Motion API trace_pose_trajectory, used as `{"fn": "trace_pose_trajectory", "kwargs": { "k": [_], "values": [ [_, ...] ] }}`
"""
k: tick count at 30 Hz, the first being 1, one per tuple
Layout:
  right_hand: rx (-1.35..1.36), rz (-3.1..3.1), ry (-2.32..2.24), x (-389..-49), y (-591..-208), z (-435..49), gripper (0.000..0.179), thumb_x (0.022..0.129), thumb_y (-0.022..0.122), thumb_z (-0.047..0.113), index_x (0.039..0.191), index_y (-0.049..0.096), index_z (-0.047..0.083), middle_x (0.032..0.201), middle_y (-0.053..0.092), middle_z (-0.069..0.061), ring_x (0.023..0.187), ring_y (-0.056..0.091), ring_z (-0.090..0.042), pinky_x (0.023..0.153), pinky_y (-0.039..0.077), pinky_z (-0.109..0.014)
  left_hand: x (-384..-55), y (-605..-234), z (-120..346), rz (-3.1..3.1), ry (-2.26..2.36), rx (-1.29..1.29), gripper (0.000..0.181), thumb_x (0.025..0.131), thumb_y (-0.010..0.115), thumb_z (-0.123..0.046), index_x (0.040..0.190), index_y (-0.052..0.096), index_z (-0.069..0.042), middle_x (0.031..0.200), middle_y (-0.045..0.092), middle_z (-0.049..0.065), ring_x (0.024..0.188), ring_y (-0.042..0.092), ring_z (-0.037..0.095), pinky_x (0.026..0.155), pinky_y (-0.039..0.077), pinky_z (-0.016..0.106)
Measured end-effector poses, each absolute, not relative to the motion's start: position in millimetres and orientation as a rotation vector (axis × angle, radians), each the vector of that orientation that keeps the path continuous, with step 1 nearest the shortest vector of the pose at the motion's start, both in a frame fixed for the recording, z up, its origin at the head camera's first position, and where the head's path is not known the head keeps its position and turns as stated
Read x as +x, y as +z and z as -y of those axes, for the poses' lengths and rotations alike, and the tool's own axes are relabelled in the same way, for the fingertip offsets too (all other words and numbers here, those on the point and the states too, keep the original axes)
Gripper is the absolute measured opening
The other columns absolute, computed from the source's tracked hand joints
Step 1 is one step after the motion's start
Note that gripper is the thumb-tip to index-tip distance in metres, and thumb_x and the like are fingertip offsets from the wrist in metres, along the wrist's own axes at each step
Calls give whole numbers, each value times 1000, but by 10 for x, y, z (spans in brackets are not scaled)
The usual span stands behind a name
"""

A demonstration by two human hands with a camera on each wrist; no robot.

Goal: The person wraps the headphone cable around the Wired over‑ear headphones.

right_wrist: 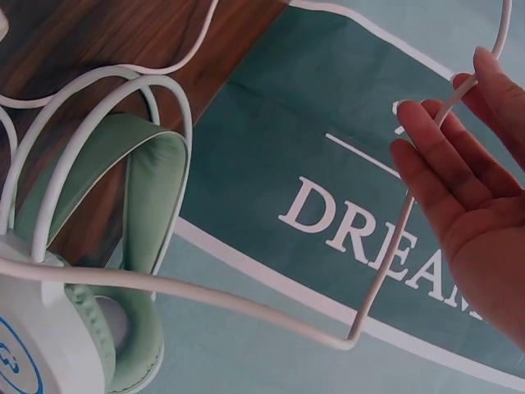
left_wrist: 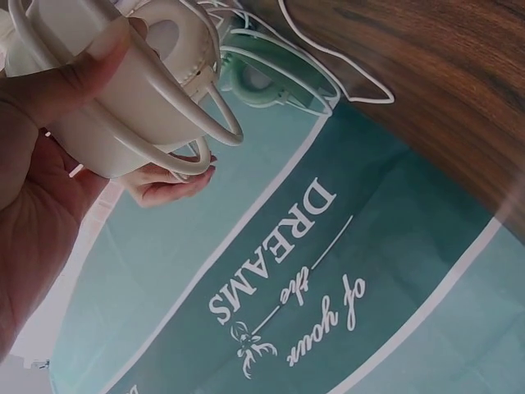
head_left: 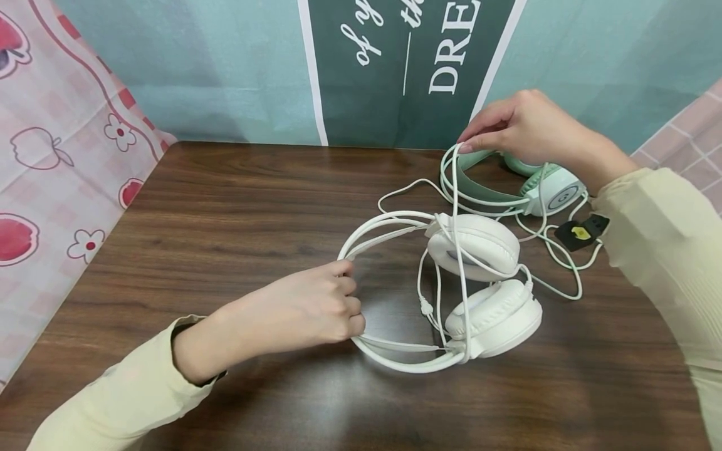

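Note:
My left hand [head_left: 299, 307] grips the headband of a pair of white headphones [head_left: 496, 322], its fingers curled round the band. The two padded ear cups point to the right. Above them, my right hand [head_left: 530, 128] pinches a white cable [head_left: 462, 269] between thumb and fingertips. From there the cable drops across the ear cups to the lower end of the headband. In the right wrist view, the cable [right_wrist: 398, 230] runs past the fingers of the right hand [right_wrist: 476, 180]. Thumb and palm wrap the wide headband [left_wrist: 123, 107] in the left wrist view.
Green and white headphones [head_left: 555, 191] lie at the back right of the brown wooden table [head_left: 225, 207], under the right forearm. Beside them are loose cable loops and a black piece with a yellow mark [head_left: 581, 232]. A teal cloth [head_left: 225, 75] with lettering hangs behind.

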State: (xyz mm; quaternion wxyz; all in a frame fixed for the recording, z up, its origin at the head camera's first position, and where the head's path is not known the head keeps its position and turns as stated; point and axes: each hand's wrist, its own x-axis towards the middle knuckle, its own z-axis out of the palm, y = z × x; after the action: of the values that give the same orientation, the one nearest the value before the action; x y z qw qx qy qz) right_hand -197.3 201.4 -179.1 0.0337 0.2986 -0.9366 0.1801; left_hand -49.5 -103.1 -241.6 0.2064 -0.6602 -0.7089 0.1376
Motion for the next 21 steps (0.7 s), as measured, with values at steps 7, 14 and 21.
{"fn": "trace_pose_trajectory", "kwargs": {
  "k": [7,14,21],
  "values": [
    [962,2862,544,-1962,-1821,-1942,14,80,69,22,88,74,12,84,69,-2,69,53,0,60,37,-17,-489,-2424,1017,1968,366,-1844,24,78,59,-6,61,49,-21,55,45,-11,50,38,13,70,32,27],
    [988,2878,523,-1976,-1858,-1908,13,80,69,23,87,74,13,82,69,0,67,53,-3,56,35,-20,-498,-2391,1006,1950,349,-1852,24,78,58,-7,62,50,-21,56,46,-10,50,39,14,72,33,27],
    [1024,2927,490,-2007,-1925,-1938,12,77,72,19,85,74,9,78,68,-3,60,52,-5,50,36,-21,-527,-2363,1014,1931,320,-1841,23,78,59,-6,62,50,-20,56,46,-9,51,40,14,77,35,30]
  ]
}}
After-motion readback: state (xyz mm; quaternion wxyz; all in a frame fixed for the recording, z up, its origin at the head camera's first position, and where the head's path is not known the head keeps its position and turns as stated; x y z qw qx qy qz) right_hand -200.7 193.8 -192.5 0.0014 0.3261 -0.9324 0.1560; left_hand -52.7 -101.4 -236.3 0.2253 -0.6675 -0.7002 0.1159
